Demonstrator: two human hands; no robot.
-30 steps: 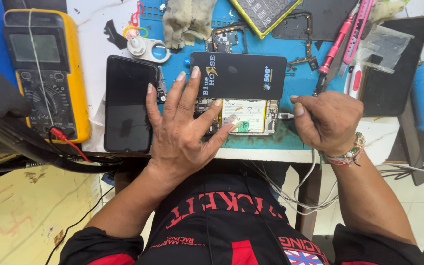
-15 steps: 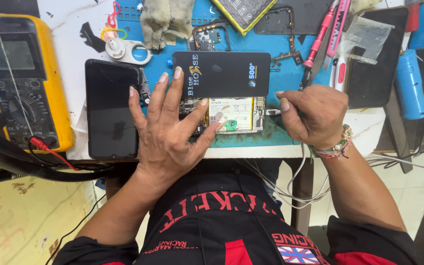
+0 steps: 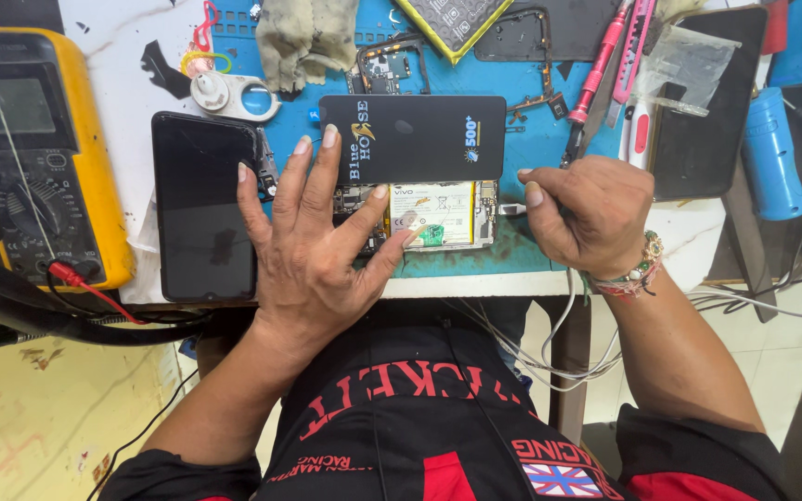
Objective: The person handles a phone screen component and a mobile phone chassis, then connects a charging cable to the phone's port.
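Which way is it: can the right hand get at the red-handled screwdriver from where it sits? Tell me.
Probably yes. The right hand lies just below the red-handled screwdriver, and only bare blue mat shows between them. It grips a cable plug, so it would need freeing first.

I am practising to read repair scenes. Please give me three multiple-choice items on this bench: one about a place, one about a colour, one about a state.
1. Where does the black phone lie?
A. beside the left hand, towards the multimeter
B. under the right hand
C. on the cloth

2. What colour is the multimeter's casing?
A. red
B. yellow
C. green

3. How is the opened phone?
A. sealed
B. in a pouch
C. back off, battery showing

Answers: 1 A, it lies between them. 2 B, yellow rim. 3 C, the white battery is exposed.
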